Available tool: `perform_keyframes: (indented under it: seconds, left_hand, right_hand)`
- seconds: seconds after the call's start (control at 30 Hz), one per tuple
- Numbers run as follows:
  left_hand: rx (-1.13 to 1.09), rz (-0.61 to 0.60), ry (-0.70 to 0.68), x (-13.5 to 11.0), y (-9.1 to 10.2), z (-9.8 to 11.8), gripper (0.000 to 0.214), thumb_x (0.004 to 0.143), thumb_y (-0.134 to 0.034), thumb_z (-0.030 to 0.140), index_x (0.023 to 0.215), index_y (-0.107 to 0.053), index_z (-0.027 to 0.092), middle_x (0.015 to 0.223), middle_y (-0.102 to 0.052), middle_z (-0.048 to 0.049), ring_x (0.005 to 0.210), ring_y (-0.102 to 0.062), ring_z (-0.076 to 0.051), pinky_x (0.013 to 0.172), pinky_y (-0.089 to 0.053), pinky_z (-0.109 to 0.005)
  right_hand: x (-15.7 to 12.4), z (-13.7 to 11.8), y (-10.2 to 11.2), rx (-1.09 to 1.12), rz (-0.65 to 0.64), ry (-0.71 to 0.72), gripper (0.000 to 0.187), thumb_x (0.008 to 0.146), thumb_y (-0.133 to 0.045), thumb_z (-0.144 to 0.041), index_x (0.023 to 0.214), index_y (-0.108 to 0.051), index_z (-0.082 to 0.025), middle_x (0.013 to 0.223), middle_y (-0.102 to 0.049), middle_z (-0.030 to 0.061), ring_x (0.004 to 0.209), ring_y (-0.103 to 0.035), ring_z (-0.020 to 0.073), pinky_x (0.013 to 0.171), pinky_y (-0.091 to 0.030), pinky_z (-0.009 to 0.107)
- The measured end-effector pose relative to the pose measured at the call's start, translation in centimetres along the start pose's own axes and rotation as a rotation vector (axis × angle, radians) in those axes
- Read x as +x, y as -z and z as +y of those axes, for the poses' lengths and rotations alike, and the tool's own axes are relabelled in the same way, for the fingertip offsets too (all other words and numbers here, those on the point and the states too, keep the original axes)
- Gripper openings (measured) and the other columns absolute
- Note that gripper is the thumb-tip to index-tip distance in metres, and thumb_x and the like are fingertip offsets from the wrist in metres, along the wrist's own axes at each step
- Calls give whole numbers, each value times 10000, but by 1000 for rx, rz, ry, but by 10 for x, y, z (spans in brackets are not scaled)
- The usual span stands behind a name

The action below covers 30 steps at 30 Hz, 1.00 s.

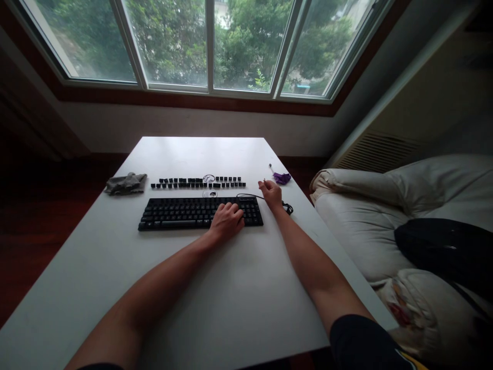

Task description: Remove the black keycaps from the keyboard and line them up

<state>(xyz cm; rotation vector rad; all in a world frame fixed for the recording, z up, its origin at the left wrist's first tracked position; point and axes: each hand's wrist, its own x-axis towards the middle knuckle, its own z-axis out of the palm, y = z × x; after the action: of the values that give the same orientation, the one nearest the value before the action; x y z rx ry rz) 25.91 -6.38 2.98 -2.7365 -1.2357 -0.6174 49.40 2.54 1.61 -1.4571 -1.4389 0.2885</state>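
A black keyboard [181,213] lies across the middle of a white table [215,293]. My left hand [227,220] rests on the keyboard's right part with its fingers curled down onto the keys. Just past the keyboard's right end, my right hand [270,193] is raised a little and pinches a small thin object that I cannot make out. Behind the keyboard, several loose black keycaps [198,182] lie in rows. The keyboard's black cable [287,207] runs under my right hand and coils beside the wrist.
A crumpled grey cloth [126,183] lies at the left of the keycaps. A small purple item [282,178] sits near the table's right edge, with a thin white stick beside it. A wire keycap puller [209,178] lies among the keycaps. A white cushioned seat [385,221] stands at the right.
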Motion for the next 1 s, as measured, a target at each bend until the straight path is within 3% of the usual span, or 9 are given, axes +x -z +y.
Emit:
perform_keyframes:
  seconds: [0.2, 0.4, 0.5, 0.77, 1.0]
  left_hand:
    - [-4, -2, 5, -1, -1, 0, 179, 950, -525, 334, 874, -629, 210, 983, -606, -80, 981, -519, -249, 858, -391, -419]
    - [-24, -35, 19, -1, 5, 2, 179, 952, -527, 332, 892, -647, 214, 997, -608, -80, 980, -520, -240, 861, -399, -409]
    - [-25, -42, 23, -1, 6, 2, 175, 951, -530, 329, 895, -650, 215, 1003, -610, -78, 979, -520, -239, 857, -400, -409]
    - [-24, -55, 31, 0, 6, 2, 177, 954, -526, 330, 910, -658, 220, 1018, -608, -82, 990, -521, -241, 863, -402, -405]
    - [-17, -61, 19, 0, 7, 1, 195, 962, -511, 340, 908, -653, 217, 1016, -607, -84, 993, -520, -245, 859, -403, -405]
  right_hand:
    - [-4, -6, -6, 226, -193, -135, 511, 795, -610, -714, 699, -582, -213, 545, -543, -11, 560, -503, 151, 549, -409, 277]
    - [2, -3, -7, 498, -224, -292, 521, 754, -688, -683, 893, -671, -182, 472, -449, -61, 421, -385, 105, 431, -309, 257]
    - [7, -1, -7, 640, -190, -369, 505, 744, -714, -670, 899, -660, -193, 470, -379, -90, 400, -318, 85, 410, -297, 246]
    - [6, -16, -10, 820, -94, -298, 367, 879, -577, -607, 841, -531, -245, 646, -488, -38, 575, -513, 120, 593, -504, 261]
    - [0, -26, -14, 937, -86, -285, 370, 890, -581, -566, 765, -459, -240, 677, -477, -30, 598, -503, 120, 615, -514, 275]
